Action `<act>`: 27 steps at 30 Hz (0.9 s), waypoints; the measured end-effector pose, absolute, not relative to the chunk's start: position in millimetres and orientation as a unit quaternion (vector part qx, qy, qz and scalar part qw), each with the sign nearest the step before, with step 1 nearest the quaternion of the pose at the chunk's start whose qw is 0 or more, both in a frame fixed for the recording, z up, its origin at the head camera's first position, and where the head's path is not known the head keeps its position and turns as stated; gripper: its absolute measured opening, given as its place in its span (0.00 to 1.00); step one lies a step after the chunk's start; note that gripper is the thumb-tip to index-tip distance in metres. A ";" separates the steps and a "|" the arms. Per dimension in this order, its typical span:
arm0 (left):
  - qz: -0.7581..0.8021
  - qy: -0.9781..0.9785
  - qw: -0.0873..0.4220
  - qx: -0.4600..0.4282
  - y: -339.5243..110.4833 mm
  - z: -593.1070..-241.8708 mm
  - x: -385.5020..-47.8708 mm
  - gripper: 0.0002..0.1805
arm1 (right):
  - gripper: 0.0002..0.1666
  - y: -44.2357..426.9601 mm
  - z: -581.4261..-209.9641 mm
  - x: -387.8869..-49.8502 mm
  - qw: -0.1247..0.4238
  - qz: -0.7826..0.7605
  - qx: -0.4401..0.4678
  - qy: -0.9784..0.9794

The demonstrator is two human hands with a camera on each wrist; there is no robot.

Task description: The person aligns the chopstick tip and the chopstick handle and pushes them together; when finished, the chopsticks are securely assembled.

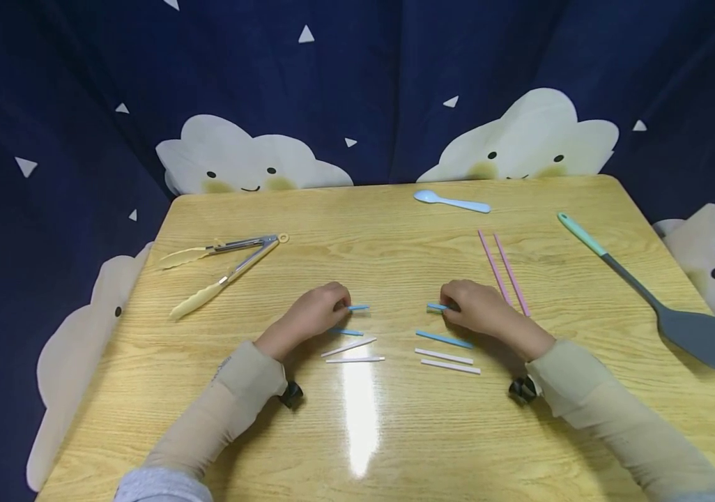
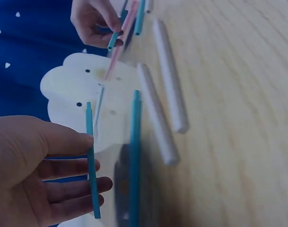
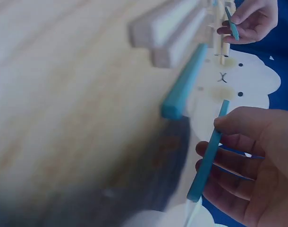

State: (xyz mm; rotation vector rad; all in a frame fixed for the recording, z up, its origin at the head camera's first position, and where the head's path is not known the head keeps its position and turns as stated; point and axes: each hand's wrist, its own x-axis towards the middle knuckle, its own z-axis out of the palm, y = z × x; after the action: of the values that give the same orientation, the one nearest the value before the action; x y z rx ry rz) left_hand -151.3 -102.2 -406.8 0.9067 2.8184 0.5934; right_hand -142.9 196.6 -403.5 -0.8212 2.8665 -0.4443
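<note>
My left hand point(image 1: 315, 312) pinches a short blue stick point(image 2: 90, 125) between thumb and fingers; its upper end narrows to a small tip in the left wrist view. With its thumb and fingers, my right hand point(image 1: 477, 307) holds another blue stick point(image 3: 208, 158), square-edged and plain at the ends. A second blue stick point(image 1: 350, 332) and two thin white sticks point(image 1: 355, 360) lie on the table nearer the body, by the left hand. Near the right hand lie one more blue stick point(image 1: 444, 339) and two white sticks point(image 1: 450, 367).
Yellow-tipped tongs point(image 1: 232, 275) lie spread on the left of the wooden table point(image 1: 307, 439). Two pink sticks point(image 1: 503, 272) are just beyond the right hand. A light-blue spoon point(image 1: 451, 201) lies at the far edge, and a grey spatula point(image 1: 702, 335) at the right edge.
</note>
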 end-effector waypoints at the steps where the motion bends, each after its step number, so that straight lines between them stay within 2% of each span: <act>1: 0.202 0.931 0.060 0.297 -102.4 -405.0 -151.2 0.02 | 0.06 196.8 -400.9 -143.2 0.065 -0.154 -0.269 0.949; 12: 0.253 0.926 0.066 0.273 -103.5 -376.5 -147.7 0.04 | 0.04 201.3 -375.9 -144.5 0.045 -0.177 -0.270 0.945; 20: 0.265 0.918 -0.007 0.296 -102.9 -352.8 -140.4 0.03 | 0.02 198.2 -350.7 -141.8 0.008 -0.232 -0.279 0.932; 27: 0.291 0.902 -0.075 0.311 -103.3 -334.9 -136.6 0.03 | 0.04 198.6 -330.3 -137.4 -0.053 -0.266 -0.291 0.917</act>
State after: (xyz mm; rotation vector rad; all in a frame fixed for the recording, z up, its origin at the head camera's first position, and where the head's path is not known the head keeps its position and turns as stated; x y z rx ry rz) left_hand -136.6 -103.3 -334.9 1.0274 2.9758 0.9590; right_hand -137.4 198.6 -330.3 -0.9481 2.9839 -0.8646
